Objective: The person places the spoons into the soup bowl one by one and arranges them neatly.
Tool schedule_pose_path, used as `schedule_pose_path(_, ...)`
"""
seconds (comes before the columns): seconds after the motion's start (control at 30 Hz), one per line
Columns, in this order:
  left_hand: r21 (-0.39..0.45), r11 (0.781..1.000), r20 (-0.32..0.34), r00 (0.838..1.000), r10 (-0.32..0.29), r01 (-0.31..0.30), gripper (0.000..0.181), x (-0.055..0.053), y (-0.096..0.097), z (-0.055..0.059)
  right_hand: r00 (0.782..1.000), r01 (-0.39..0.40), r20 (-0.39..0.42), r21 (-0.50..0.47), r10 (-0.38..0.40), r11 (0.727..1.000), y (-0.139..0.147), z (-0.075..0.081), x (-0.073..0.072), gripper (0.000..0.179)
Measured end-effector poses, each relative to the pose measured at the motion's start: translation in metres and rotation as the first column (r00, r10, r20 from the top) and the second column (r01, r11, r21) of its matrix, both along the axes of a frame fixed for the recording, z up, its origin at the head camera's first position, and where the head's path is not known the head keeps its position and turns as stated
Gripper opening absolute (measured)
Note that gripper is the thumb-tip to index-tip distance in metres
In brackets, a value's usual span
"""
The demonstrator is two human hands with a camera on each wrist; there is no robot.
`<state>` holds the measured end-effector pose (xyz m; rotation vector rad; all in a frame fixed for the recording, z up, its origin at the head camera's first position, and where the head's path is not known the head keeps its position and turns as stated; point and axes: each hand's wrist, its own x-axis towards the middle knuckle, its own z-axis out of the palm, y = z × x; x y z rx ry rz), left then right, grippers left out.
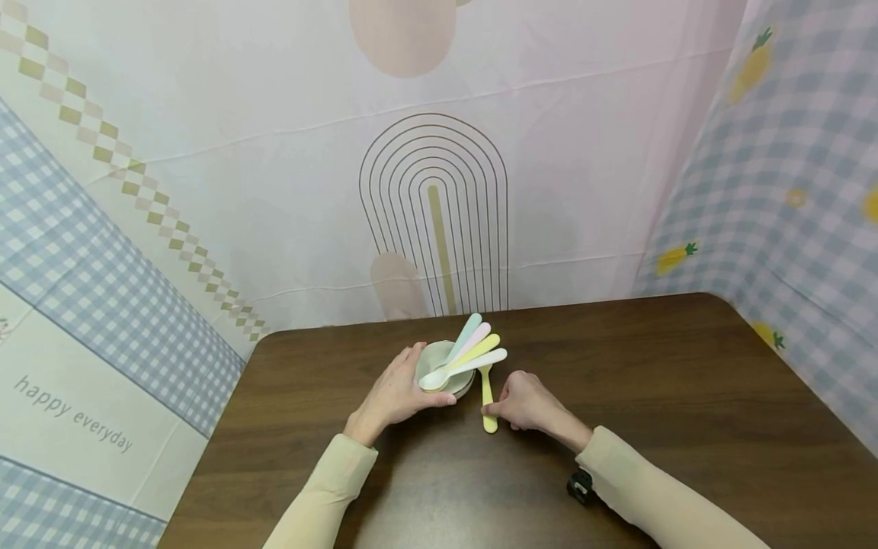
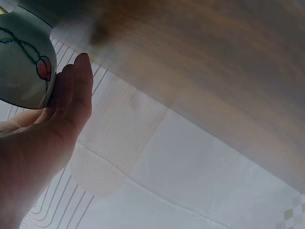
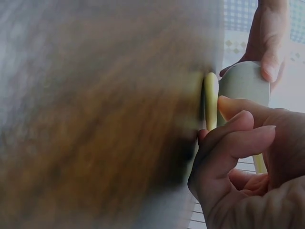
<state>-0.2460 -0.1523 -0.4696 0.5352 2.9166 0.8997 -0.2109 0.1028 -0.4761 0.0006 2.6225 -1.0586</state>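
My left hand [image 1: 394, 393] grips a small pale bowl [image 1: 428, 357], its fingers on the far left side and its thumb along the near side. Painted green vines and a red flower show on the bowl [image 2: 21, 71] in the left wrist view. Inside lie a white spoon [image 1: 434, 380] and green, pink and yellow handles [image 1: 480, 349], fanned out over the right rim. Beside the bowl, a yellow utensil [image 1: 488, 396] lies on the table; its head is partly hidden. My right hand [image 1: 531, 400] pinches its handle [image 3: 211, 100] near the lower end.
The dark wooden table [image 1: 658, 374] has rounded far corners. A pale patterned cloth [image 1: 583, 152] hangs behind its far edge, with checked cloth at both sides. A small black device [image 1: 580, 486] sits at my right sleeve.
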Motion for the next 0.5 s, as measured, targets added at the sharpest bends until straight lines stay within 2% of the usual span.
schedule_pose_path(0.5,-0.006,1.0,0.01,1.0,0.006,-0.006,0.116,-0.0004,-0.0001,0.0,1.0,-0.018,-0.003,0.005,0.018,1.0,-0.0047,-0.0004,0.0006,0.041)
